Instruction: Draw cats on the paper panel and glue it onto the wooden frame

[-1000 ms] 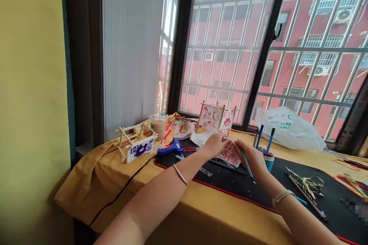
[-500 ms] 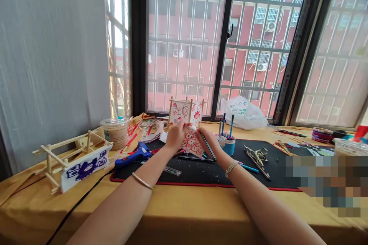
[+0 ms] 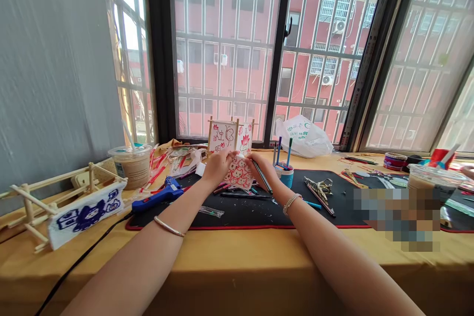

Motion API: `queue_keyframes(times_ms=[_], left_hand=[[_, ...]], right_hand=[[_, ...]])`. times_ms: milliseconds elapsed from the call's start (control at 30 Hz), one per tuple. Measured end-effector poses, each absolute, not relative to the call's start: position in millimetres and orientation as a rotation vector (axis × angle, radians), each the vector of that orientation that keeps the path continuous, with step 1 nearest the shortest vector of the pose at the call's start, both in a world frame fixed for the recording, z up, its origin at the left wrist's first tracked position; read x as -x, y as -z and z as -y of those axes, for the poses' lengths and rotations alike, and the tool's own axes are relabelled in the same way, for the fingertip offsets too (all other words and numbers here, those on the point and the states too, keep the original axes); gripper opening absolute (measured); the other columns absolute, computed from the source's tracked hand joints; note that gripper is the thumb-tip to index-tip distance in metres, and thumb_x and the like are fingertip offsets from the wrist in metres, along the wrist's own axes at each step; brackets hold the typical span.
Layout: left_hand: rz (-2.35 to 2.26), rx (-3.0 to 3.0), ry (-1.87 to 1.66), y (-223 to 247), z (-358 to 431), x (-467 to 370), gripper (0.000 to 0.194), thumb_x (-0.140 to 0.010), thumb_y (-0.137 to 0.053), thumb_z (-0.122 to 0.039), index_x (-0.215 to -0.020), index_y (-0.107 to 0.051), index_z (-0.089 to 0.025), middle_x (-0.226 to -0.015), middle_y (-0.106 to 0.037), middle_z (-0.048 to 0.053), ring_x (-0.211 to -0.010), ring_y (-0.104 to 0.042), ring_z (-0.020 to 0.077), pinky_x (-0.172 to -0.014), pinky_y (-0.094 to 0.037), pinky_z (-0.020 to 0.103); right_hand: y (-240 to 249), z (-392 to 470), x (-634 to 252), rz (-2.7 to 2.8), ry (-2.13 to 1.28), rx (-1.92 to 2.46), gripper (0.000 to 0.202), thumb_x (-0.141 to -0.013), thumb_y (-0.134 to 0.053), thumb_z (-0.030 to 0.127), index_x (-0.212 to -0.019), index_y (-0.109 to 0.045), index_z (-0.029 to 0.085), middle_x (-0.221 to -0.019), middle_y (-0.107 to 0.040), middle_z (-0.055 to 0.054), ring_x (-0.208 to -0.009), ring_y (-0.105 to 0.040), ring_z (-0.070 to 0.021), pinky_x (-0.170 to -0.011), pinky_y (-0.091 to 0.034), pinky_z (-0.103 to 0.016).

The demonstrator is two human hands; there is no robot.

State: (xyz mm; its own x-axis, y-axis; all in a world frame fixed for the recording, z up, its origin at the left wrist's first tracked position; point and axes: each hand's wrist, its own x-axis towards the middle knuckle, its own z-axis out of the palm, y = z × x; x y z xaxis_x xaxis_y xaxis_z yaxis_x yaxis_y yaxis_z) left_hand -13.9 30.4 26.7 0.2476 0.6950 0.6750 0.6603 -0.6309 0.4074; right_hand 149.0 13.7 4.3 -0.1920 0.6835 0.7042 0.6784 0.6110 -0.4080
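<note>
My two hands meet over the dark mat around a small paper lantern [image 3: 222, 137] on a thin wooden stick frame. Its white panels carry red lotus flowers, a dark butterfly outline and written characters. A loose lower panel [image 3: 240, 173], covered in red drawing, hangs between the hands. My left hand [image 3: 217, 170] is closed on the lantern's lower edge, thumb toward the panel. In my right hand [image 3: 263, 168] a dark pen [image 3: 262, 177] slants down to the right, while its fingertips meet the panel's top right. The exact finger contacts are partly hidden.
A blue glue gun [image 3: 157, 198] lies at left beside a wooden frame [image 3: 27, 205] with a purple-drawn panel. Drink cups [image 3: 131, 168] stand at both sides. Beyond my right wrist are a pen pot [image 3: 286, 177], a hair clip [image 3: 319, 195] and a plastic bag [image 3: 304, 136].
The view has turned slightly right, so the table's things appear farther left and more of the right side shows. Both hands keep their holds on the lantern and pen.
</note>
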Motion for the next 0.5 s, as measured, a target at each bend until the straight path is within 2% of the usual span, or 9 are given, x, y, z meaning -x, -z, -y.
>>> queue_keyframes(times_ms=[67,167,267,333,400,500], left_hand=[[-1.281,-2.442,-1.214,-33,-29,17,0.045,-0.082,-0.027,-0.055,-0.067,-0.048,-0.018,-0.064,-0.052,0.002,-0.067,-0.050,0.0167,-0.059,-0.033,0.027],[-1.126,-2.439,-0.816,-43,-23,26,0.046,-0.076,-0.037,-0.060,-0.061,-0.049,-0.018,-0.057,-0.052,0.000,-0.056,-0.050,0.0138,-0.053,-0.036,0.025],[-0.863,-2.292,-0.248,-54,-15,38,0.043,-0.072,-0.045,-0.061,-0.071,-0.053,-0.019,-0.055,-0.054,-0.002,-0.050,-0.052,0.0130,-0.051,-0.039,0.025],[-0.797,-2.225,-0.040,-60,-10,43,0.042,-0.073,-0.044,-0.060,-0.072,-0.053,-0.019,-0.059,-0.057,0.000,-0.052,-0.054,0.0136,-0.052,-0.040,0.025],[-0.995,-2.371,-0.103,-65,-4,43,0.038,-0.076,-0.043,-0.054,-0.065,-0.052,-0.019,-0.062,-0.059,0.001,-0.055,-0.055,0.0149,-0.051,-0.039,0.025],[-1.635,-2.721,-0.488,-68,16,27,0.032,-0.080,-0.041,-0.040,-0.061,-0.056,-0.018,-0.068,-0.063,0.006,-0.065,-0.059,0.0202,-0.053,-0.037,0.027]], right_hand=[[-10,-12,-153,1.921,-0.115,1.059,0.027,-0.088,-0.034,0.039,-0.085,-0.051,0.018,-0.076,-0.052,-0.002,-0.068,-0.047,-0.0142,-0.061,-0.035,-0.024],[-20,-6,-162,2.024,-0.325,1.019,0.029,-0.086,-0.037,0.041,-0.081,-0.052,0.016,-0.078,-0.052,-0.002,-0.069,-0.048,-0.0122,-0.061,-0.038,-0.023],[-30,4,-169,2.220,-0.562,0.990,0.031,-0.083,-0.045,0.042,-0.075,-0.057,0.015,-0.073,-0.054,-0.001,-0.063,-0.048,-0.0103,-0.056,-0.040,-0.021],[-33,9,-169,2.349,-0.680,0.981,0.028,-0.078,-0.054,0.042,-0.075,-0.061,0.014,-0.068,-0.056,0.000,-0.060,-0.049,-0.0097,-0.052,-0.040,-0.020],[-30,10,-165,2.446,-0.747,0.973,0.022,-0.073,-0.062,0.036,-0.074,-0.064,0.014,-0.066,-0.059,0.001,-0.058,-0.051,-0.0095,-0.051,-0.041,-0.019],[-20,6,-153,2.435,-0.697,0.919,0.011,-0.066,-0.068,0.025,-0.065,-0.065,0.015,-0.059,-0.060,0.002,-0.052,-0.052,-0.0094,-0.048,-0.041,-0.019]])
